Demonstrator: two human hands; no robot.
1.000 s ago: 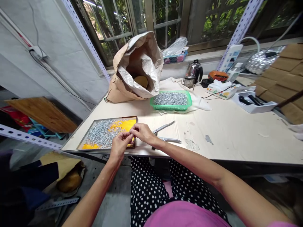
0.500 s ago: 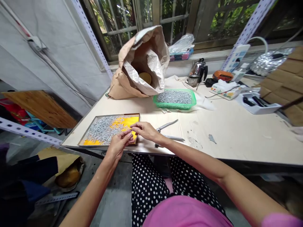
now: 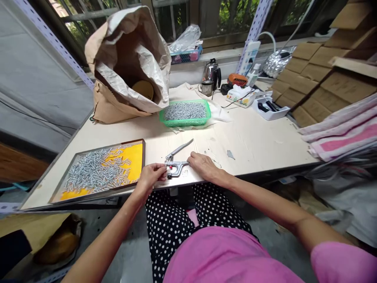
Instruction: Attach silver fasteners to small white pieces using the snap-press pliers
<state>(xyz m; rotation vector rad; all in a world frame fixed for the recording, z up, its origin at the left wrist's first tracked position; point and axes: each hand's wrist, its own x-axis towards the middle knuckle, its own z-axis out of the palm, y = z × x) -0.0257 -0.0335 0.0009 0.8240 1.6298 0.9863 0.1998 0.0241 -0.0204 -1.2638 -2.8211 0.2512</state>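
Silver-grey pliers (image 3: 177, 168) with a spring and a small red part lie near the table's front edge, their handles spread and pointing right. My right hand (image 3: 203, 165) is closed on the end of the lower handle. At the head of the pliers, my left hand (image 3: 151, 177) is pinched, with its fingertips beside the jaw; whatever is between them is too small or hidden to make out. To the left sits a shallow tray (image 3: 144, 157) with a yellow bottom, holding many small silver metal pins (image 3: 94, 169).
Behind the pliers stands a green plastic basket (image 3: 208, 114) full of similar metal pieces. A large open paper bag (image 3: 118, 106) is at the back left. Further right are a tissue box (image 3: 240, 96), a white bin (image 3: 272, 114) and stacked cardboard (image 3: 312, 74).
Both hands have moved from the tray's right edge to the pliers. My right hand has taken hold of the lower handle. The view has turned right.
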